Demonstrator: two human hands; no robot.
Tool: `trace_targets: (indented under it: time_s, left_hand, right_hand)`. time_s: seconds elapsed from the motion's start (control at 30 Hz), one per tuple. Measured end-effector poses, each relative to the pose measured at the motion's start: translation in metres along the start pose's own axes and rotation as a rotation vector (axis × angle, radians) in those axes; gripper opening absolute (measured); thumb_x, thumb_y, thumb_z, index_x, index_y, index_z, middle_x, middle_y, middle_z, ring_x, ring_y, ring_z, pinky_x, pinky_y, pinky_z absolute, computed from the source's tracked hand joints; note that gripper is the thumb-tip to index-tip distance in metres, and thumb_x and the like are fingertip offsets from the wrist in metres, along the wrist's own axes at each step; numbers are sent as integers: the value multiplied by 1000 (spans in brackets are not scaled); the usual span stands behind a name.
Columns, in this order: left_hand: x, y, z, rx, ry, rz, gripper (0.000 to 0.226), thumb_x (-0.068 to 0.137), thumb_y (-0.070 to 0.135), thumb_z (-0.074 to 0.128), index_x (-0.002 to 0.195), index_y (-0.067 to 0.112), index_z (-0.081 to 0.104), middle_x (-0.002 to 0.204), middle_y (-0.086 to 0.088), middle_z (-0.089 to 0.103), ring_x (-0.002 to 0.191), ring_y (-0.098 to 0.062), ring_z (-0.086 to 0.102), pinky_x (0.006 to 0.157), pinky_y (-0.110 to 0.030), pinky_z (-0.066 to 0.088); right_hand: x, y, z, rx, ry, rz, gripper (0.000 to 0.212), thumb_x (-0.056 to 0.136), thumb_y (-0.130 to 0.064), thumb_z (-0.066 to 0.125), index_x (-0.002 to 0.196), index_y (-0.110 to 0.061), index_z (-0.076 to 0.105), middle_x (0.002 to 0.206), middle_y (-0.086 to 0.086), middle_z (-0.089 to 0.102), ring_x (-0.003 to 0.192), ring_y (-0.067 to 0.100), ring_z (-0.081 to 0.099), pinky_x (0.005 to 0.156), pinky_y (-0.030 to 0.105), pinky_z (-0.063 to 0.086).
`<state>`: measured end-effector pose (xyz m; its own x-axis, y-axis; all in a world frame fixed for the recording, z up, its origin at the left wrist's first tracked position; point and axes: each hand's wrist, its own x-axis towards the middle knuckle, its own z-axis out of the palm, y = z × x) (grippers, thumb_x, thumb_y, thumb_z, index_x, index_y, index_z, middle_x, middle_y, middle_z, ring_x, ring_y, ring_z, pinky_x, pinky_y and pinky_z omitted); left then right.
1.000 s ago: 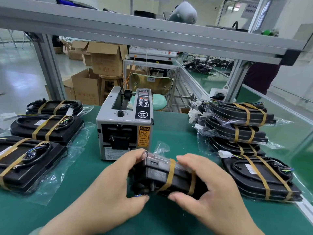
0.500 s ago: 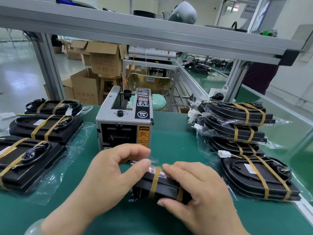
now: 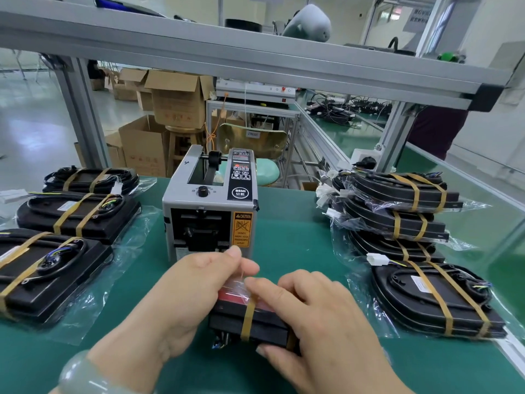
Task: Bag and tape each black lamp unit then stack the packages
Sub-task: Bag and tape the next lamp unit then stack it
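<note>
The lamp unit (image 3: 264,329) is standing on its edge on the green bench (image 3: 298,237), right in front of the tape dispenser (image 3: 210,217), sandwiched between both hands. The left hand (image 3: 181,291) has thumb and forefinger pinched on the clear flap (image 3: 238,285) at the top. It looks like the loose end of the bag, though it could be a strip of tape, hard to tell. The right hand (image 3: 321,322) is clamped on the unit, fingers curled over the top and thumb underneath.

What I'd worry about: that film looks thin and slippery, so if the pinch slackens the flap could spring open and get taped down wrinkled or crooked. The unit's balanced on a narrow edge too, so a loose right-hand grip could let it tip flat. The little coloured wires (image 3: 221,341) poking out the bottom could also snag in the fold.

Materials: hard matte black plastic, blocky, with tan bands round it and a reddish patch under glossy, crinkly film. The stack (image 3: 397,211) on the right is curvy-edged bagged units, a bit staggered. More bagged ones (image 3: 76,214) lie flat on the left.
</note>
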<state>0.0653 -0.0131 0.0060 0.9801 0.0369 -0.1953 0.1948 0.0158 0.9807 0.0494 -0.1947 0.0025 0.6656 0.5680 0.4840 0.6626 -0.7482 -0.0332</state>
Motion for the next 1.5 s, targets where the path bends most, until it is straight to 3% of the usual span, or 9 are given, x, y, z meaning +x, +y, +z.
trace_targets:
  time_s: [0.07,0.17,0.27,0.4,0.63,0.83,1.1,1.27,1.5]
  left_hand:
    - [4,-2,-4,-99,143,13,33,95,29,51,80,16,77,88,-4,76,83,-18,70,77,-33,49]
    - [11,-2,-15,-231,297,-49,18,91,23,58,84,17,73,77,-2,74,65,-13,64,62,-28,47]
    - [19,1,-23,-335,356,-152,10,88,25,63,87,19,70,56,7,65,39,-2,50,43,-16,41]
    - [28,5,-25,-405,384,-216,7,87,22,66,82,18,65,47,9,59,32,0,44,34,-13,36]
    - [37,13,-24,-429,413,-202,21,90,21,63,70,16,61,43,9,56,30,1,45,33,-11,36]
    - [45,13,-24,-380,464,-187,21,92,21,61,73,12,62,40,8,56,30,1,48,33,-10,37]
    - [54,9,-15,-321,644,-142,10,86,17,66,90,7,66,70,-2,66,43,-3,54,32,-12,37]
    - [58,13,-7,-337,717,-133,6,85,13,60,83,7,62,68,-2,63,49,-6,53,41,-18,38]
    - [52,5,-13,-350,695,-142,9,86,14,59,79,9,62,69,-2,63,52,-8,53,45,-19,39]
  right_hand:
    - [0,-2,0,9,4,25,69,54,-53,66,119,-42,50,88,-12,54,73,14,55,60,28,48]
    - [1,-4,0,39,24,80,66,54,-52,66,117,-43,51,87,-13,53,73,14,54,62,28,48]
    - [1,-7,2,33,23,122,64,55,-53,66,117,-43,53,87,-14,53,74,14,53,62,28,47]
    - [2,-9,3,28,5,147,64,54,-53,68,116,-42,57,87,-14,54,73,15,55,62,27,45]
    - [2,-10,4,19,5,149,63,53,-53,68,114,-44,55,85,-14,52,72,14,54,62,27,45]
    - [1,-11,4,26,17,145,63,53,-52,68,114,-44,55,84,-14,52,71,14,53,60,27,45]
    - [-1,-13,3,32,16,135,66,50,-52,71,113,-43,55,84,-13,52,70,14,52,59,27,46]
    - [-2,-13,4,40,26,123,67,49,-50,72,114,-42,56,84,-12,53,69,15,52,58,28,46]
    - [-2,-13,5,50,40,132,66,48,-50,72,112,-42,59,84,-12,54,70,15,53,58,28,46]
